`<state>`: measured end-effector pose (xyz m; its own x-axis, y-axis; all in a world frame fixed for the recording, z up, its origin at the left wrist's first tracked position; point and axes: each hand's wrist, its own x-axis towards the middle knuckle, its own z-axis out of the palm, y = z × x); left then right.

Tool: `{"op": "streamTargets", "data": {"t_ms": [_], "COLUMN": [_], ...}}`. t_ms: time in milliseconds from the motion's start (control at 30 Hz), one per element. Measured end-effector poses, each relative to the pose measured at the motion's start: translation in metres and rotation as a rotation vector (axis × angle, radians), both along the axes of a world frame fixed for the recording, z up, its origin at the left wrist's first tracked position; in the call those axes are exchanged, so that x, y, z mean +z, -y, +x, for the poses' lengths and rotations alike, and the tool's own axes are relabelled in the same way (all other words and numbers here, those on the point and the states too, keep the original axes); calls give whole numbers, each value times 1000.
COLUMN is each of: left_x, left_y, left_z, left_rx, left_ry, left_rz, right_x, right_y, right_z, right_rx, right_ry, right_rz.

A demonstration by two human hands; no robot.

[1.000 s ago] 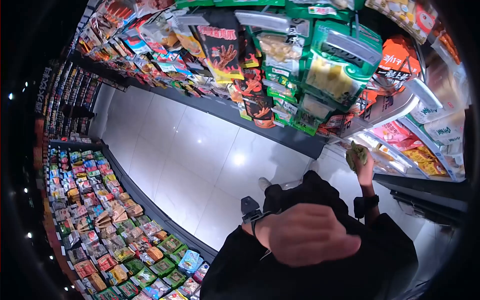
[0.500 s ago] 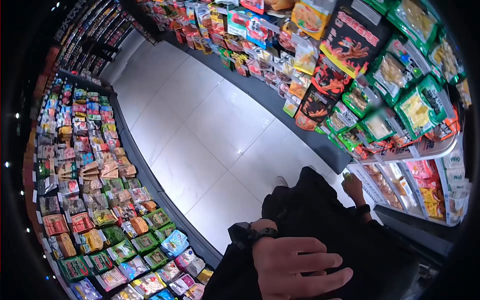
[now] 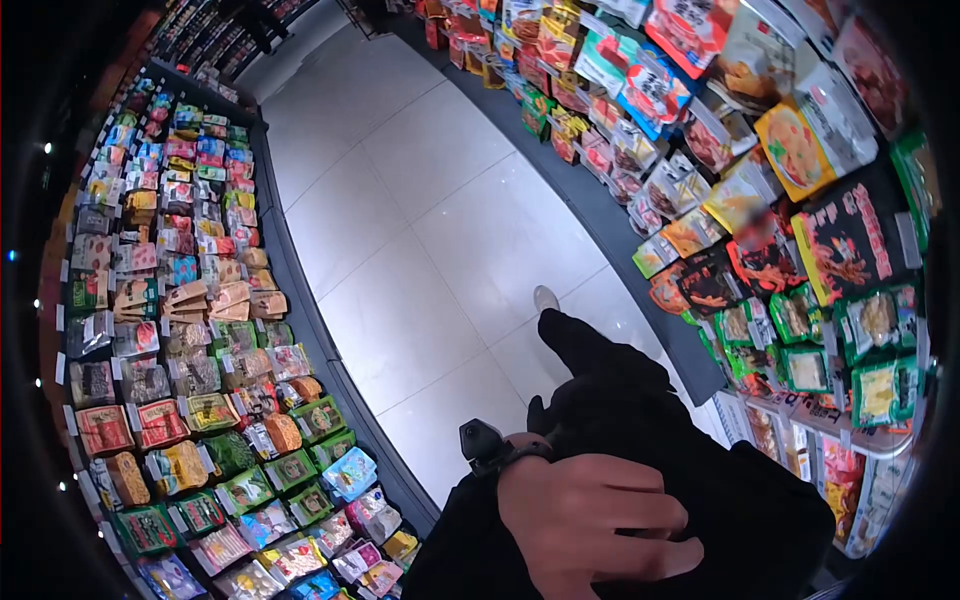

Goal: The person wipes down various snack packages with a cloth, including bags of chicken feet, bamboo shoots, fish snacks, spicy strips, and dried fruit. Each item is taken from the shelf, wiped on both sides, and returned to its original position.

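Observation:
My left hand (image 3: pixel 600 525) lies across the front of my dark clothing (image 3: pixel 740 500), at the bottom of the head view. Its fingers point right, slightly bent and apart, and no object shows in them. A dark wrist device (image 3: pixel 485 445) is strapped at its wrist. My right hand is out of view. Below, a light shoe (image 3: pixel 545 298) at the end of a dark trouser leg (image 3: pixel 610 360) rests on the floor.
A pale tiled aisle (image 3: pixel 400 250) runs ahead. To the left a long low display (image 3: pixel 300 310) bears rows of packaged snacks (image 3: pixel 210 435). Shelves along the right hold hanging bags (image 3: pixel 845 240) and green-edged packets (image 3: pixel 885 390). A dark-clothed person (image 3: pixel 258 22) stands far ahead.
My view has shifted, and the right shelves sit lower and farther right. My right hand has left the view. A shoe has come forward on the floor. My left hand stays nearly in place.

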<state>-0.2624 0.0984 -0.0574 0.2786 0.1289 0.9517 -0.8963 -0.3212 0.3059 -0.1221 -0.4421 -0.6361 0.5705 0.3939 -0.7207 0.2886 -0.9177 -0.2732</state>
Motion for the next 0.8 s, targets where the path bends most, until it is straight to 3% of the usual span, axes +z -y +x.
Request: {"op": "streamTargets", "data": {"t_ms": [100, 133, 167, 233, 267, 333, 400, 467, 533, 600, 633, 667, 700, 800], "left_x": [10, 11, 3, -51, -96, -202, -290, -388, -430, -465, -483, -498, -514, -495], "left_y": [-89, -117, -144, -197, -245, -290, -330, -356, -377, -402, -424, -444, -467, -570], "left_z": [17, 24, 29, 32, 32, 18, -12, -62, -99, -130, -143, -159, -171, -163], "left_rx": [21, 23, 44, 105, 156, 69, 178, 289, 350, 459, 389, 316, 238, 262], "left_ry": [-202, -292, -449, -856, -1108, -1265, -1422, -1499, -1597, -1715, -1755, -1802, -1741, -1787], "left_rz": [21, 36, -1, -164, -300, -769, -986, -1185, -1513, -1632, -1688, -1746, -1816, -1727], "right_x": [-71, -80, -91, -35, -9, 52, 103, 130, 152, 169, 167, 178, 177, 142], "right_y": [-66, -107, -160, -323, -414, -545, -659, -749, -815, -872, -892, -913, -927, -936], "right_z": [44, 54, 104, 166, 188, 215, 224, 230, 237, 235, 233, 230, 223, 217], "right_rx": [359, 646, 427, 215, 190, -140, -218, -148, -91, 70, 319, 129, 53, -73], "right_ry": [178, 486, 179, -52, -109, -367, -381, -353, -300, -227, 38, -146, -150, -88], "right_rz": [132, 305, 279, 444, 569, 590, 642, 675, 712, 659, 666, 486, 479, 371]}}
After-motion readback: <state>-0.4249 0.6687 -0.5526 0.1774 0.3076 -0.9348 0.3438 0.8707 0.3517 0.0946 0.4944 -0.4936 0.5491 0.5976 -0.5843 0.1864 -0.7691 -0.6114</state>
